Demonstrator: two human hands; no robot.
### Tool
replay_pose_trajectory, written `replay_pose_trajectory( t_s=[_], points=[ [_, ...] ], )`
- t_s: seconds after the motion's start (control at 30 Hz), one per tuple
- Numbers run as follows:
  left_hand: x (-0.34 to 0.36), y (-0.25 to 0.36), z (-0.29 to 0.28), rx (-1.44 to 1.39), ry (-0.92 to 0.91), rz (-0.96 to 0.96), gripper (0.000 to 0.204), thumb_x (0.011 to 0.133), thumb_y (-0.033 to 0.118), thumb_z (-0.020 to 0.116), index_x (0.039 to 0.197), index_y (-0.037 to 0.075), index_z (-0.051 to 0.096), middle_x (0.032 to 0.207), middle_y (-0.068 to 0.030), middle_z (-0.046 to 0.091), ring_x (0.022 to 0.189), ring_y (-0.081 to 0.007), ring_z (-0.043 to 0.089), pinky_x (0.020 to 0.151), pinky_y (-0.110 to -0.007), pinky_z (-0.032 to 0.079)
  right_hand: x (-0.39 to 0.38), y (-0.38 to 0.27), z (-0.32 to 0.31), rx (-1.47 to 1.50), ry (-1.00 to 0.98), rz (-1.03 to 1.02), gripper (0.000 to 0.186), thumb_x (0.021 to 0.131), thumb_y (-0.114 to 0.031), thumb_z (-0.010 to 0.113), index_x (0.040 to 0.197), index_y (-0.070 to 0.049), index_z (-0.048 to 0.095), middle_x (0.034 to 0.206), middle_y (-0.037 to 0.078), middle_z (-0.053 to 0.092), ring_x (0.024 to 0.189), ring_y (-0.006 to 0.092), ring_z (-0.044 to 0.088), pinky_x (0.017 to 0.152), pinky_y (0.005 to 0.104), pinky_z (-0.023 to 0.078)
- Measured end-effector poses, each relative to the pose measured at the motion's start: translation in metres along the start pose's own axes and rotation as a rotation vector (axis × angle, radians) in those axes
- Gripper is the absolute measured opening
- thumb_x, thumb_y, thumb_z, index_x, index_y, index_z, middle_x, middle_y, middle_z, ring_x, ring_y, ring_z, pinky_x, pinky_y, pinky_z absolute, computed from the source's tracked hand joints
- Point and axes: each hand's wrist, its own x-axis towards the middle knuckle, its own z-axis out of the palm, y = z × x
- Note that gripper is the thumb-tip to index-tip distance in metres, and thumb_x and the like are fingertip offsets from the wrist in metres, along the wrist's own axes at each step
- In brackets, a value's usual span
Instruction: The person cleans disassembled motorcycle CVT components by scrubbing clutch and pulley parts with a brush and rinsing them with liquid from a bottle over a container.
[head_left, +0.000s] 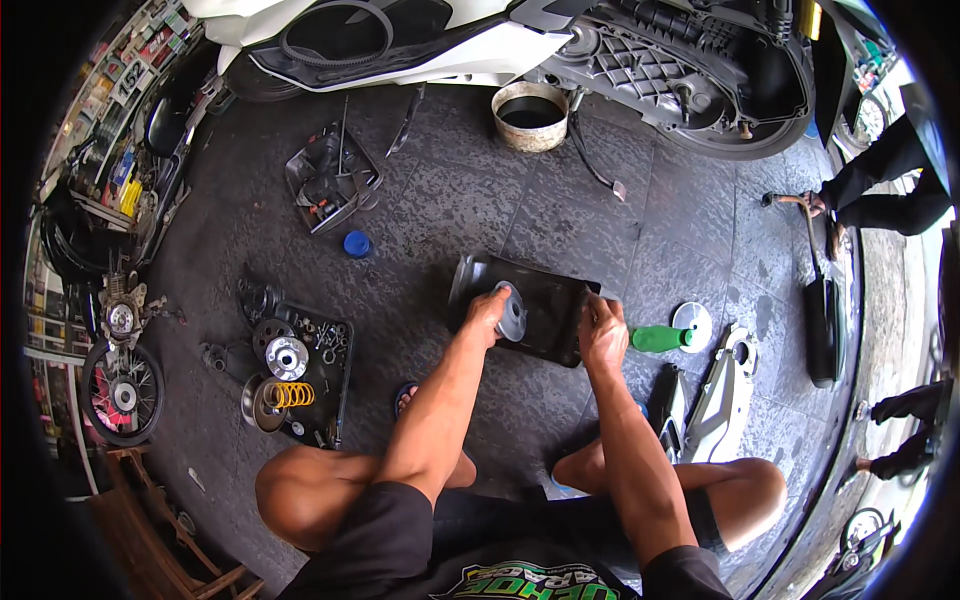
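Holds grey, round, dished metal disc [512,313] in left hand [486,315], with curled fingers and thumb closed on its left side. Disc position: above the left half of long, black, rectangular tray [545,295], inside the tray's far and near edges as viewed. Cannot tell whether touching the tray's bottom.

Governing relation: disc directly to the right of left palm, in contact; well apart from right hand [604,335], across the tray. Nearer hand: left.

Disc attitude: tilted up on edge rather than flat, apparently facing toward the tray's right edge, with apparent long axis running from far edge to near edge, crosswise to the tray. Tray attitude: lengthwise from left to right, with right end slightly nearer the body. Cannot tell whether resting on dark stone-tiled floor [445,215] or lifted.

Grips the tray's right edge, close to the far right corner, with right hand mostly closed and fingertips drawn together. Cannot tell of anything else pinched there.

Adjacent, right of right hand: green plastic bottle [655,340], overlapping shiny silver disc [693,318] in view. Well apart, to the left: yellow coil spring [293,395].
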Motion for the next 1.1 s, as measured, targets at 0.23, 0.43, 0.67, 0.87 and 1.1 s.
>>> replay_pose_trajectory(
  t_s=[0.23,0.43,0.67,0.87,1.1],
  points=[
    [-0.011,-0.005,0.018,-0.094,-0.085,0.099,0.06,0.092,0.049,0.065,0.134,0.009,0.052,0.125,-0.0099,0.063,0.109,-0.0239,0.065,0.089,-0.044,0.055,-0.025,0.01,0.011,-0.16,-0.173,-0.03,0.027,0.088,-0.02,0.065,0.113,-0.013,0.071,0.102,0.014,0.067,0.094,0.0362,0.066,0.081,0.0464,0.053],
    [0.014,-0.01,0.0,-0.399,-0.096,-0.002,0.061,0.099,0.056,0.047,0.136,0.008,0.051,0.129,-0.0113,0.061,0.117,-0.0264,0.061,0.096,-0.047,0.053,-0.04,-0.004,0.016,-0.084,-0.16,0.014,0.026,0.088,-0.02,0.064,0.11,-0.009,0.071,0.103,0.016,0.069,0.097,0.0375,0.066,0.084,0.0476,0.053],
    [0.024,-0.015,-0.004,-0.438,-0.107,-0.04,0.058,0.103,0.053,0.034,0.137,0.009,0.05,0.132,-0.0116,0.059,0.118,-0.0304,0.06,0.099,-0.053,0.05,-0.045,-0.033,0.017,0.604,-0.158,0.28,0.024,0.091,-0.016,0.067,0.105,0.003,0.07,0.08,0.008,0.07,0.068,0.0119,0.063,0.063,0.028,0.051],
    [0.021,-0.017,-0.005,-0.556,-0.259,-0.043,0.056,0.102,0.054,0.037,0.134,0.011,0.053,0.131,-0.011,0.06,0.12,-0.0324,0.058,0.099,-0.057,0.048,-0.055,-0.035,0.026,0.48,-0.023,0.145,0.021,0.088,-0.012,0.067,0.102,0.004,0.07,0.087,0.014,0.073,0.082,0.0172,0.07,0.075,0.0303,0.054],
    [0.032,-0.023,-0.011,-0.556,-0.198,-0.053,0.055,0.102,0.055,0.036,0.13,0.012,0.057,0.129,-0.0083,0.062,0.118,-0.0304,0.06,0.102,-0.054,0.047,-0.044,-0.021,0.019,0.141,-0.14,0.064,0.021,0.087,-0.015,0.063,0.103,-0.004,0.072,0.098,0.019,0.07,0.088,0.0371,0.069,0.079,0.0436,0.055]
  ],
)
